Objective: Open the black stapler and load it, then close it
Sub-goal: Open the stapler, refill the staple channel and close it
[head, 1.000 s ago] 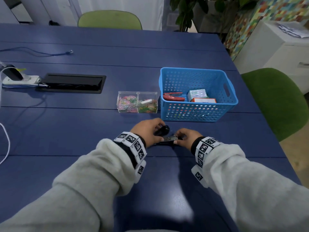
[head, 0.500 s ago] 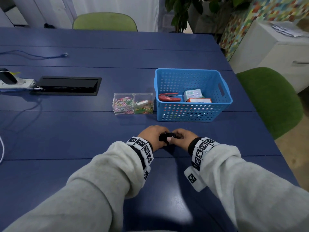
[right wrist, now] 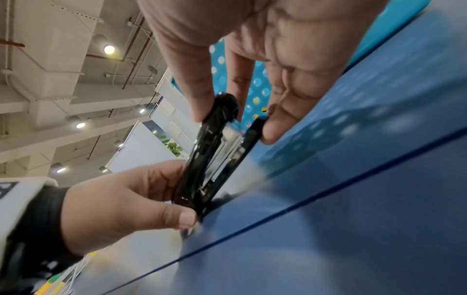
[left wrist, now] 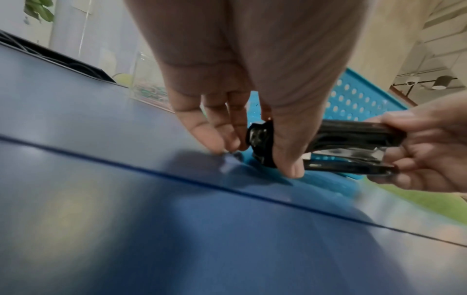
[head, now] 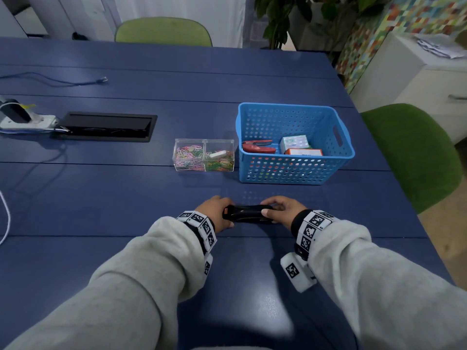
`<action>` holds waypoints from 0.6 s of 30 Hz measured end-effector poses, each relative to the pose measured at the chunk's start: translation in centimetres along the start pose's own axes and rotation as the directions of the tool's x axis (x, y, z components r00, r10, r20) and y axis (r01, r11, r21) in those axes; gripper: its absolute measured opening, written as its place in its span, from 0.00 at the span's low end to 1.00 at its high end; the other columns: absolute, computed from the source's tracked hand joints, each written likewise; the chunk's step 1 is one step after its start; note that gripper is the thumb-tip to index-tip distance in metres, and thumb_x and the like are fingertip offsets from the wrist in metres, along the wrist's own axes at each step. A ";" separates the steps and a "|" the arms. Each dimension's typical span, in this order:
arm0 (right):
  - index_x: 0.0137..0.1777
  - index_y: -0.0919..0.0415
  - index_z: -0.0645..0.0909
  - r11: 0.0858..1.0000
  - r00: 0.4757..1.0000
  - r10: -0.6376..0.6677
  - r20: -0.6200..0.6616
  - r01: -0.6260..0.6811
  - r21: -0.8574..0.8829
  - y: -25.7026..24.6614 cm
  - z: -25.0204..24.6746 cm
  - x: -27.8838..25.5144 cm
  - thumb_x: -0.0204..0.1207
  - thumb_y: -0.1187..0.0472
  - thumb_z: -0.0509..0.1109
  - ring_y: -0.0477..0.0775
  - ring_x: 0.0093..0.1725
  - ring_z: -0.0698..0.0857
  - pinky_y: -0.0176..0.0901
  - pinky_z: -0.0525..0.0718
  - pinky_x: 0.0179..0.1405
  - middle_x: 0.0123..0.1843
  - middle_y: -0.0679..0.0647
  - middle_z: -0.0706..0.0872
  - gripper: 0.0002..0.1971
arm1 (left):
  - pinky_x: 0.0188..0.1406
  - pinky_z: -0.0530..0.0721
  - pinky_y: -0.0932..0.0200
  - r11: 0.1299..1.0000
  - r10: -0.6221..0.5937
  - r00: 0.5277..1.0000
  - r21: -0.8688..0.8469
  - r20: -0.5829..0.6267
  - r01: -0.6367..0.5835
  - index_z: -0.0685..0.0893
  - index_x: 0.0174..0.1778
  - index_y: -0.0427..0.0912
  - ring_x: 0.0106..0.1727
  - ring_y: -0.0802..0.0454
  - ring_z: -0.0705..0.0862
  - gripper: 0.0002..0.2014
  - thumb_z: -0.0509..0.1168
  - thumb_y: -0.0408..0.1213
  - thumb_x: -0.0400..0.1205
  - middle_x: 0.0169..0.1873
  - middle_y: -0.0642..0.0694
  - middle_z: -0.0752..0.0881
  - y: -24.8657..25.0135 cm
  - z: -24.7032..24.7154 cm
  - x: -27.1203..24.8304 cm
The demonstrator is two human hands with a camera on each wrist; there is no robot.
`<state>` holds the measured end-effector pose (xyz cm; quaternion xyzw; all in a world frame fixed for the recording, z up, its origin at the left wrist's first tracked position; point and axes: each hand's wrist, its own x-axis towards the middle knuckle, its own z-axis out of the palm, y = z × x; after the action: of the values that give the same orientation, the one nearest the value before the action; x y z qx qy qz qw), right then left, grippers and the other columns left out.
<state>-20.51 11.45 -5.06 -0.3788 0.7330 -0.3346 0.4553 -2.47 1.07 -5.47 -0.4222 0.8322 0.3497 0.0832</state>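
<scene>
The black stapler (head: 246,213) lies lengthwise left to right on the blue table (head: 126,203), held between both hands. My left hand (head: 214,215) grips its hinge end, thumb on the near side and fingers behind. My right hand (head: 283,210) pinches the front end, thumb on top and fingers under the base. In the left wrist view the stapler (left wrist: 353,137) has its top arm down over the metal magazine, with a small gap above the base. The right wrist view shows the stapler (right wrist: 202,159) end-on, pinched by my right hand (right wrist: 237,123).
Just beyond the hands stands a blue basket (head: 346,152) holding a red stapler (head: 257,147) and small boxes (head: 294,142). A clear box of paper clips (head: 203,155) sits to its left. A black cable hatch (head: 106,126) and a power strip (head: 27,121) lie far left.
One second ago the stapler stood open, its metal magazine showing and my left hand on the raised top. The top arm has since come down, and both hands now hold the stapler's ends.
</scene>
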 end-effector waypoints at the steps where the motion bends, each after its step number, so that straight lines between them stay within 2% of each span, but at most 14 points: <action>1: 0.46 0.54 0.81 1.000 1.000 -0.012 0.007 0.012 -0.004 -0.1 0.0 -0.1 0.74 0.68 0.71 0.47 0.37 0.82 0.24 0.83 0.28 0.39 0.51 0.82 0.07 | 0.61 0.78 0.53 1.000 0.001 1.000 -0.028 -0.004 -0.001 0.76 0.65 0.48 0.61 0.41 0.80 0.25 0.74 0.39 0.72 0.61 0.40 0.80 0.0 -0.1 0.0; 3: 0.52 0.56 0.81 0.999 0.999 -0.033 0.022 0.033 -0.017 -0.3 -0.3 -0.1 0.76 0.68 0.69 0.47 0.39 0.82 0.23 0.83 0.29 0.40 0.50 0.82 0.09 | 0.60 0.79 0.54 0.995 -0.005 1.000 -0.101 -0.025 0.003 0.78 0.63 0.48 0.59 0.43 0.82 0.24 0.74 0.37 0.71 0.58 0.42 0.84 0.1 -0.4 -0.1; 5: 0.56 0.55 0.81 0.997 0.998 -0.050 0.049 0.053 -0.050 -0.6 -0.6 -0.2 0.77 0.68 0.67 0.49 0.43 0.82 0.25 0.84 0.35 0.43 0.51 0.83 0.11 | 0.59 0.81 0.55 0.982 -0.014 0.999 -0.191 -0.051 0.004 0.80 0.59 0.48 0.55 0.45 0.84 0.22 0.75 0.35 0.70 0.51 0.45 0.86 0.2 -0.8 -0.3; 8: 0.59 0.45 0.79 0.973 0.992 -0.068 0.103 0.089 -0.212 -1.2 -1.0 -0.2 0.75 0.62 0.70 0.50 0.52 0.83 0.40 0.81 0.57 0.51 0.51 0.85 0.15 | 0.50 0.79 0.60 0.961 -0.003 0.997 -0.276 -0.080 -0.019 0.82 0.54 0.48 0.44 0.50 0.82 0.20 0.75 0.31 0.68 0.42 0.49 0.84 0.5 -1.6 -0.5; 11: 0.69 0.40 0.74 0.902 0.986 -0.034 0.162 0.100 -0.420 -2.6 -1.7 -0.8 0.67 0.55 0.78 0.49 0.61 0.82 0.43 0.77 0.69 0.60 0.48 0.85 0.29 | 0.46 0.77 0.62 0.957 0.029 0.995 -0.285 -0.100 -0.057 0.83 0.53 0.47 0.39 0.54 0.80 0.19 0.76 0.30 0.67 0.40 0.50 0.84 1.3 -2.8 -0.6; 14: 0.73 0.41 0.69 0.815 0.987 -0.027 0.159 0.114 -0.568 -4.6 -2.1 -1.5 0.63 0.54 0.80 0.52 0.65 0.81 0.44 0.77 0.70 0.65 0.50 0.84 0.37 | 0.44 0.77 0.63 0.958 0.072 0.989 -0.268 -0.126 -0.103 0.84 0.50 0.47 0.33 0.60 0.78 0.19 0.78 0.30 0.65 0.35 0.54 0.82 2.7 -4.1 -0.9; 16: 0.71 0.48 0.71 0.750 0.989 -0.063 0.133 0.135 -0.647 -6.0 -2.3 -1.9 0.64 0.56 0.80 0.56 0.64 0.82 0.44 0.78 0.66 0.64 0.53 0.85 0.35 | 0.43 0.78 0.63 0.952 0.105 0.986 -0.273 -0.131 -0.137 0.84 0.50 0.47 0.34 0.59 0.79 0.20 0.79 0.31 0.64 0.34 0.57 0.82 3.8 -5.2 -1.1; 18: 0.65 0.52 0.75 0.697 0.990 -0.105 0.097 0.143 -0.703 -7.5 -2.8 -2.3 0.64 0.56 0.79 0.58 0.62 0.83 0.45 0.79 0.62 0.61 0.56 0.87 0.29 | 0.39 0.80 0.71 0.937 0.147 0.978 -0.295 -0.150 -0.186 0.84 0.50 0.46 0.33 0.59 0.80 0.20 0.78 0.29 0.64 0.34 0.57 0.83 5.0 -6.4 -1.6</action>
<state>-20.48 10.19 3.19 -0.5811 0.7665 -0.0483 0.2693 -4.28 -0.13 2.54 -0.3790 0.8041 0.4532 -0.0662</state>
